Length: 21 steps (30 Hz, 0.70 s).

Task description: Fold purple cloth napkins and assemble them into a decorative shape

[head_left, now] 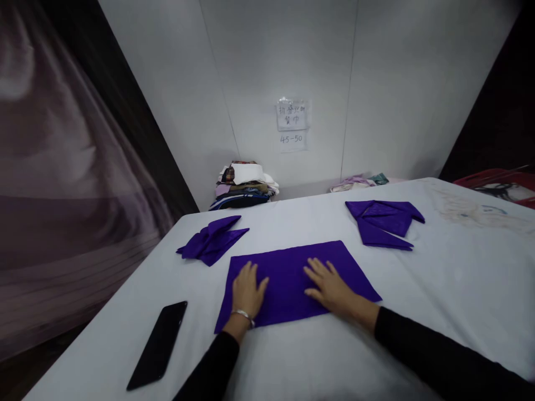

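Observation:
A purple cloth napkin lies flat on the white-covered table in front of me, in a wide rectangle with its long sides running left to right. My left hand rests on its left part, fingers together and stretched out, thumb apart, with a bracelet at the wrist. On the right part lies my right hand, palm down with spread fingers. Neither hand grips the cloth. Behind and to the left is a crumpled-looking folded purple napkin. Another folded purple napkin, with pointed corners, lies behind to the right.
A black smartphone lies at the table's left edge. Beyond the far edge of the white tablecloth is a stack of folded clothes, with more fabric to its right. Paper signs hang on the wall. A curtain hangs at left.

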Motion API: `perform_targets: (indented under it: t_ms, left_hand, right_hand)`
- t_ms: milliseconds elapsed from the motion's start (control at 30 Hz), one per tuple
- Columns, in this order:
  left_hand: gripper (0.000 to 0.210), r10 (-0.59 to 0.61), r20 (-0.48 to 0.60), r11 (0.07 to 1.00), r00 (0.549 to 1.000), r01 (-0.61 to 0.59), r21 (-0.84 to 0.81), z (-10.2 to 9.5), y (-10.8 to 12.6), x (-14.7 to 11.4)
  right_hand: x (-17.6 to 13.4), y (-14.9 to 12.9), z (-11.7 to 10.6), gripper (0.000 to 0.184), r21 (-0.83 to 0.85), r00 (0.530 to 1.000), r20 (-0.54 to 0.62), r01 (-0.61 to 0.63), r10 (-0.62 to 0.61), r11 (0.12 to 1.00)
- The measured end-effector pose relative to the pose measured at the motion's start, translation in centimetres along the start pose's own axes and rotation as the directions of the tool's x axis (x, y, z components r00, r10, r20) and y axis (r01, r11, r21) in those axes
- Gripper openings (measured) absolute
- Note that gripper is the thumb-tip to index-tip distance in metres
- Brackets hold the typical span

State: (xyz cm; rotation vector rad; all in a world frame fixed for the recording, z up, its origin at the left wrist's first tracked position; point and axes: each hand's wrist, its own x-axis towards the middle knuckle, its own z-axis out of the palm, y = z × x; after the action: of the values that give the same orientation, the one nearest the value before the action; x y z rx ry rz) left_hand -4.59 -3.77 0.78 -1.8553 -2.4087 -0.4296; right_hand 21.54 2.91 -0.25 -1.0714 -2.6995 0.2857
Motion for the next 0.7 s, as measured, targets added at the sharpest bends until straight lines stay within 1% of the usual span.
perform_targets:
  t_ms: [67,100,133,167,200,267,333,400,467,500,533,600,633,667,700]
  left_hand:
    - [0.054,0.131,0.072,0.991,0.989,-0.13,-0.008,1.0,2.4,-2.1]
    - [0.056,0.155,0.114,0.988,0.981,-0.155,-0.009,1.3,3.0,-2.8]
    - [0.058,0.156,0.151,0.988,0.976,-0.157,-0.005,1.5,3.0,-3.4]
    - [0.061,0.134,0.183,0.99,0.974,-0.138,0.008,1.6,2.6,-3.7]
    - [0.063,0.093,0.209,0.995,0.973,-0.101,0.027,1.5,1.7,-3.9]
    - [0.067,-0.013,0.235,0.997,0.972,-0.006,0.08,0.9,-1.1,-4.0]
    - [0.066,-0.116,0.237,0.987,0.965,0.085,0.138,0.3,-4.5,-4.2]
    - [0.061,-0.176,0.222,0.974,0.959,0.138,0.178,-0.1,-7.4,-4.5]
    - [0.058,-0.216,0.204,0.964,0.955,0.175,0.202,-0.4,-9.1,-4.7]
    - [0.059,-0.243,0.188,0.956,0.952,0.202,0.212,-0.6,-9.3,-4.7]
    - [0.06,-0.27,0.168,0.947,0.948,0.23,0.223,-0.8,-9.1,-4.7]
    - [0.063,-0.299,0.13,0.935,0.945,0.263,0.238,-1.1,-7.4,-4.4]
    - [0.064,-0.282,0.12,0.94,0.952,0.249,0.235,-1.2,-6.0,-4.1]
    - [0.064,-0.236,0.125,0.953,0.964,0.205,0.221,-1.3,-4.4,-3.9]
    - [0.063,-0.153,0.142,0.974,0.978,0.125,0.188,-1.2,-2.6,-3.7]
  right_hand:
    - [-0.1,-3.3,1.0,0.066,0.089,0.991,0.063,0.114,-0.12,0.99]
    - [-0.1,-4.3,1.3,0.067,0.117,0.984,0.091,0.139,-0.15,0.983]
    - [-0.2,-4.7,1.5,0.068,0.134,0.981,0.116,0.142,-0.158,0.981]
    - [-0.3,-4.7,1.6,0.069,0.139,0.979,0.136,0.13,-0.149,0.982]
    - [-0.6,-4.1,1.5,0.069,0.134,0.981,0.15,0.106,-0.126,0.985]
    - [-1.7,-1.9,1.1,0.067,0.096,0.987,0.156,0.032,-0.047,0.995]
    - [-3.5,1.1,0.6,0.066,0.034,0.989,0.134,-0.063,0.058,0.997]
    - [-5.6,4.2,0.2,0.065,-0.036,0.981,0.088,-0.172,0.175,0.984]
    - [-7.5,6.6,-0.1,0.065,-0.099,0.963,0.046,-0.262,0.267,0.96]
    - [-8.2,7.3,-0.3,0.065,-0.122,0.951,0.028,-0.302,0.308,0.945]
    - [-8.7,7.6,-0.5,0.065,-0.139,0.94,0.015,-0.336,0.341,0.932]
    - [-8.6,7.1,-1.0,0.066,-0.144,0.929,0.003,-0.367,0.371,0.919]
    - [-8.1,6.2,-1.2,0.067,-0.132,0.934,0.005,-0.354,0.358,0.926]
    - [-7.4,4.9,-1.3,0.066,-0.11,0.947,0.014,-0.319,0.322,0.941]
    - [-6.5,3.5,-1.3,0.066,-0.08,0.963,0.03,-0.263,0.266,0.961]
